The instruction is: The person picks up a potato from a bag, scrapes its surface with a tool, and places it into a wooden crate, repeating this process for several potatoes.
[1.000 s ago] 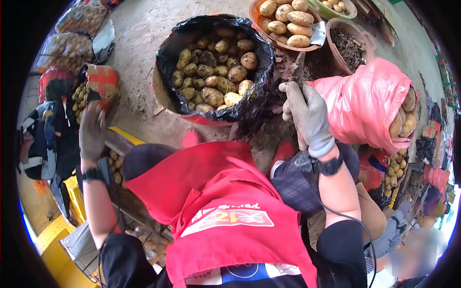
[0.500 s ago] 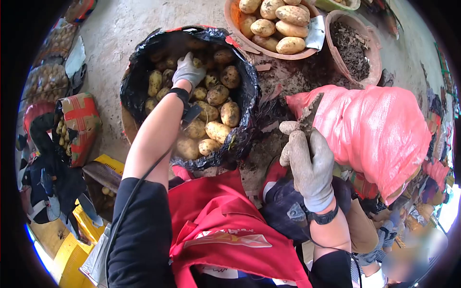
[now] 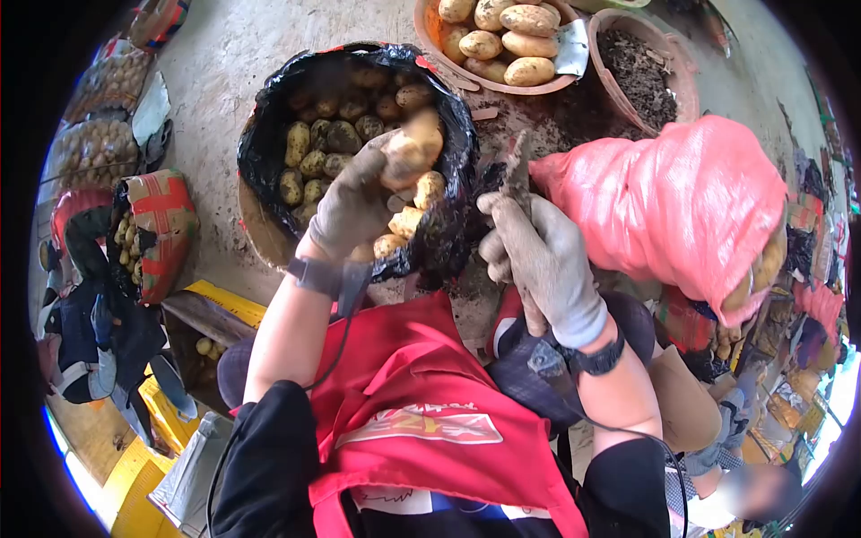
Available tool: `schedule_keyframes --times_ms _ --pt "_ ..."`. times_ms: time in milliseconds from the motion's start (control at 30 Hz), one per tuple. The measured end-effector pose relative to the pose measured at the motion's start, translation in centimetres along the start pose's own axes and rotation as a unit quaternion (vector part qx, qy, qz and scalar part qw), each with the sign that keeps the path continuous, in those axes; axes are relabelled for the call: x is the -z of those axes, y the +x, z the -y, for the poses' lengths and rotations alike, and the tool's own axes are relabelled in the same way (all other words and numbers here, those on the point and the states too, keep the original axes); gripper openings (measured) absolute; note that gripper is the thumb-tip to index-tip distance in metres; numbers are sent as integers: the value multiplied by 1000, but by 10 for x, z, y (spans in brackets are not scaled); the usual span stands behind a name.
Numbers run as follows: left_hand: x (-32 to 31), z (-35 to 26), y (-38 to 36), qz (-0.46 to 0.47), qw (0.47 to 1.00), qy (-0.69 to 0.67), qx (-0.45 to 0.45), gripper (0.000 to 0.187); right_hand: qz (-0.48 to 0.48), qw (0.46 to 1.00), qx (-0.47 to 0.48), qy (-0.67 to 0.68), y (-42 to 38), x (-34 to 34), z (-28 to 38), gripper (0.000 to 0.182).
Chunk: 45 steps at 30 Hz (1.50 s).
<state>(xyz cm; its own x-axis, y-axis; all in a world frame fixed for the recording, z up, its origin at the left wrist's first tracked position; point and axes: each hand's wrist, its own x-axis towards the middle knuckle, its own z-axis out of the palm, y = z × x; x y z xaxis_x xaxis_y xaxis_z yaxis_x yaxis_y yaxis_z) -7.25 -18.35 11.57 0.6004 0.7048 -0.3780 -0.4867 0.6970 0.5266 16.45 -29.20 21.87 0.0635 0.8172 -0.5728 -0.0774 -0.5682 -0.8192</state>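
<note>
My gloved left hand (image 3: 352, 208) is closed around a potato (image 3: 414, 148), blurred by motion, above the near side of a container (image 3: 260, 148) lined with black plastic. Several soil-marked potatoes (image 3: 343, 137) lie inside that container. Just right of it, my gloved right hand (image 3: 552, 269) grips a narrow, dirt-crusted blade (image 3: 517, 166) pointing away from me. The blade's handle is hidden in my fingers.
A pink tub (image 3: 421, 31) of cleaner potatoes (image 3: 529, 45) stands at the back, beside a tub of dark soil (image 3: 632, 76). A full pink sack (image 3: 673, 211) lies to the right. Bagged potatoes (image 3: 103, 148) and yellow crates (image 3: 134, 489) are at the left; another person (image 3: 717, 466) is at lower right.
My left hand has come up and back toward me out of the container, now with a potato in it. My right hand has moved left and a little forward with the blade.
</note>
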Motion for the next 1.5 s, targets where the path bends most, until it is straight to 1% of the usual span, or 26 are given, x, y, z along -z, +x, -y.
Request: schedule_keyframes --times_ms 33,67,200,233,300,367,433,500,567,667,700,767,900,967,1033,1067,1100,1167,1200,1267,1300,1333,1367,1400,1433,1500 --pt "-16 -2 -14 60 997 51 -15 69 16 999 -27 44 -4 0 -1 39" --pt "-25 5 -27 59 995 68 -31 69 29 999 -15 41 -9 0 -2 47" --pt "-45 25 -70 58 985 143 -76 72 54 996 17 72 -22 -3 -15 51" --pt "-47 26 -80 51 977 196 -71 77 56 996 22 71 -21 -2 -21 51" --pt "-53 38 -99 20 982 167 -85 81 67 993 25 93 -19 0 -31 36" --pt "-58 45 -110 0 952 267 -148 83 91 988 30 123 -31 -4 -26 35" --pt "-64 50 -120 -5 956 254 -145 86 134 985 16 105 -36 -7 -24 35" --pt "-65 60 -124 -7 949 241 -205 87 162 981 22 107 -40 -2 -28 36" --pt "-73 63 -128 12 947 229 -225 81 161 980 111 32 -44 1 -24 40" --pt "-73 66 -135 -9 987 149 -63 85 172 968 172 57 -39 -3 -36 50" --pt "-74 68 -134 -10 987 150 -62 85 169 958 219 78 -38 -4 -39 52" --pt "-81 74 -132 -7 986 116 -123 87 175 957 223 64 -38 -1 -38 55" --pt "-76 73 -115 1 977 135 -168 89 137 982 106 77 -33 3 -34 54" --pt "-74 70 -106 10 973 172 -151 91 119 987 73 76 -31 5 -34 52" --pt "-76 66 -99 24 969 195 -150 88 89 986 125 63 -32 5 -32 50" --pt "-76 60 -96 16 979 186 -83 91 66 974 212 38 -25 4 -41 44" --pt "-74 54 -92 7 984 175 -17 95 69 974 211 38 -22 6 -41 44" --pt "-61 47 -77 36 991 124 31 84 56 993 95 49 -22 10 -33 42" --pt "-50 42 -66 6 989 140 46 79 27 988 48 142 -25 8 -23 39" --pt "-22 31 -35 -45 987 147 56 68 -15 985 33 168 -22 12 -13 40" --pt "1 26 -14 -73 992 62 85 54 -40 984 30 173 -21 15 -8 40" --pt "45 30 7 12 982 189 -28 48 -50 984 23 167 -20 18 -4 40" --pt "80 31 28 96 936 310 -139 42 -47 983 22 178 -14 21 -6 40" --pt "78 14 49 -74 926 369 -29 43 -53 980 10 190 -10 22 -5 36" --pt "77 -5 73 -239 875 412 84 44 -60 978 0 202 -7 23 -3 33" --pt "178 3 147 -260 790 555 20 46 -61 978 -20 196 -1 23 -1 32"
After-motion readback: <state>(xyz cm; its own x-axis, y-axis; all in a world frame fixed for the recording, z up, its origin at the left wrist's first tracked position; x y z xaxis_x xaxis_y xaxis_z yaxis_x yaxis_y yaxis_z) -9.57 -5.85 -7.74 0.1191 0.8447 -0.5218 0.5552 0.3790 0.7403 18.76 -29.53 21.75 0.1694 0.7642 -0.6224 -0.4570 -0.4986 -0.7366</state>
